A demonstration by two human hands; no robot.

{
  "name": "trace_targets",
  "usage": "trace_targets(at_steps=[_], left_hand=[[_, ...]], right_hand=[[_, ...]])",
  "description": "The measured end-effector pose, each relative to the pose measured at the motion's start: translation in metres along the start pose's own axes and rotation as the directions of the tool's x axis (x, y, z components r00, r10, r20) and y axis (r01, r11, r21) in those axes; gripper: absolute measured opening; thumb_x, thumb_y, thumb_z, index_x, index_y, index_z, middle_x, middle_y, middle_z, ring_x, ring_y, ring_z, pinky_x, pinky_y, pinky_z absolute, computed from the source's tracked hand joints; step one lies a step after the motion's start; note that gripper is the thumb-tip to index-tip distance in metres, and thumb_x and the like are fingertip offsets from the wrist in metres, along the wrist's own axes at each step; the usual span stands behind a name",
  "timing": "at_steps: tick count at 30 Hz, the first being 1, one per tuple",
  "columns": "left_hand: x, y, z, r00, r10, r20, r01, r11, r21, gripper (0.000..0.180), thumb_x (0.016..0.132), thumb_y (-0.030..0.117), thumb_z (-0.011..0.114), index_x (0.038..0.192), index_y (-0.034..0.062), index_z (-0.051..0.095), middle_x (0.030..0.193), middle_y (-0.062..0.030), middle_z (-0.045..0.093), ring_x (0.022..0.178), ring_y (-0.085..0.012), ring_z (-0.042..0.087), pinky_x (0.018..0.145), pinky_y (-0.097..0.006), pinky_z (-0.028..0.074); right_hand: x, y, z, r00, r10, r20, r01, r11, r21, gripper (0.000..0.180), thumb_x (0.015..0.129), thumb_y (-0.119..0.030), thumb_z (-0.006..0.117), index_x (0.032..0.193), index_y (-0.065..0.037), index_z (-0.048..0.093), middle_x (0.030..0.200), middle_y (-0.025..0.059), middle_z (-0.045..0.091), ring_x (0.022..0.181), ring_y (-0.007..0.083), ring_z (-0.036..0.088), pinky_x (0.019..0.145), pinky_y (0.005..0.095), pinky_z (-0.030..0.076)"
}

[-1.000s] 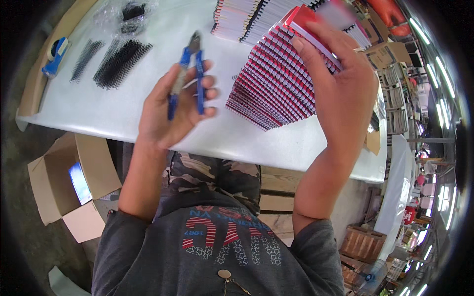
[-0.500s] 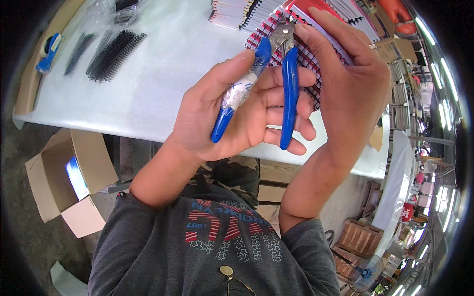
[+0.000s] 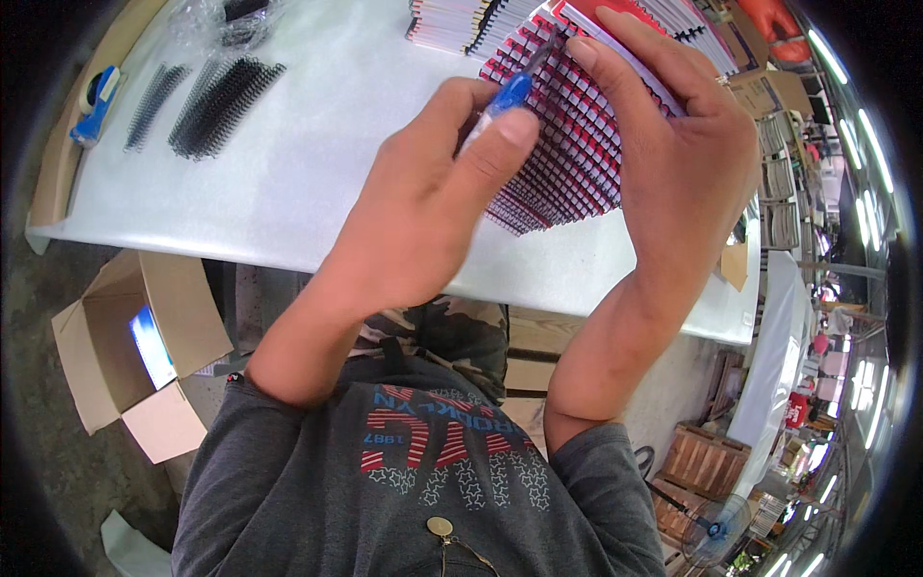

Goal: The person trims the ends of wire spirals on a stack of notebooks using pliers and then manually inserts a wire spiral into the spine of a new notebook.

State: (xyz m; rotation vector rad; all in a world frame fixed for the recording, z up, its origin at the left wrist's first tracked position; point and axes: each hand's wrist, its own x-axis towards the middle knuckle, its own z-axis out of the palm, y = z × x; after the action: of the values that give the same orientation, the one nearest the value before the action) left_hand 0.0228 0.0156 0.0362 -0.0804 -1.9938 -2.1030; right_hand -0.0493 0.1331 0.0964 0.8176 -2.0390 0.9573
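Observation:
My left hand (image 3: 423, 207) is closed around the blue-handled wire cutters (image 3: 513, 92), back of the hand upward. Their metal jaws reach to the upper end of a coil on a stack of spiral-bound notebooks (image 3: 567, 144). Black coils and red-and-white page edges show along the side of this stack. My right hand (image 3: 687, 139) grips the red-covered top notebook (image 3: 588, 17), its thumb by the coil end close to the jaws. Part of the cutters' handles is hidden inside my left hand.
More bound books (image 3: 444, 24) stand at the far side of the white table (image 3: 279, 216). Loose black spiral coils (image 3: 226, 108), a clear plastic bag (image 3: 207, 24) and a blue tape dispenser (image 3: 94, 108) lie to the left. Below sits an open cardboard box (image 3: 187, 303).
My left hand has turned from palm up to palm down and closed around the cutters. The jaws now point at the coil end. My right hand stays almost in place.

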Motion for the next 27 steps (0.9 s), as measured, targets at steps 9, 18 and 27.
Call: trace_targets(at_steps=[9, 18, 27], left_hand=[[0.001, -0.013, -0.011, 0.929, -0.08, 0.362, 0.284, 0.779, -0.559, 0.063, 0.095, 0.051, 0.032, 0.122, -0.0045, 0.044, 0.099, -0.0172, 0.059, 0.09, -0.0285, 0.062, 0.074, -0.04, 0.05], [0.004, -0.018, -0.019, 0.848, 0.027, 0.529, 0.492, 0.328, -0.806, 0.065, 0.096, 0.051, 0.024, 0.124, -0.0055, 0.041, 0.092, -0.0154, 0.052, 0.078, -0.0241, 0.057, 0.068, -0.037, 0.05], [-0.006, -0.011, -0.004, 0.999, -0.04, -0.017, 0.041, 0.998, 0.056, 0.051, 0.097, 0.046, 0.038, 0.115, -0.0004, 0.053, 0.091, -0.0112, 0.061, 0.082, -0.0173, 0.06, 0.072, -0.029, 0.047]], right_hand=[[0.004, -0.037, -0.004, 0.984, 0.145, 0.106, -0.12, 0.97, -0.209, 0.025, 0.067, -0.001, 0.072, 0.091, 0.003, 0.068, 0.089, 0.0139, 0.069, 0.077, 0.0187, 0.066, 0.071, 0.0249, 0.049], [0.006, 0.009, -0.013, 0.92, 0.299, 0.254, -0.323, 0.944, 0.061, 0.028, 0.066, 0.001, 0.073, 0.094, 0.003, 0.068, 0.092, 0.0143, 0.068, 0.079, 0.0185, 0.066, 0.072, 0.0252, 0.049], [0.0, -0.03, -0.005, 0.99, 0.087, 0.114, -0.058, 0.97, -0.236, 0.032, 0.062, -0.001, 0.076, 0.093, 0.001, 0.068, 0.087, 0.0123, 0.068, 0.077, 0.0184, 0.066, 0.07, 0.0254, 0.049]])
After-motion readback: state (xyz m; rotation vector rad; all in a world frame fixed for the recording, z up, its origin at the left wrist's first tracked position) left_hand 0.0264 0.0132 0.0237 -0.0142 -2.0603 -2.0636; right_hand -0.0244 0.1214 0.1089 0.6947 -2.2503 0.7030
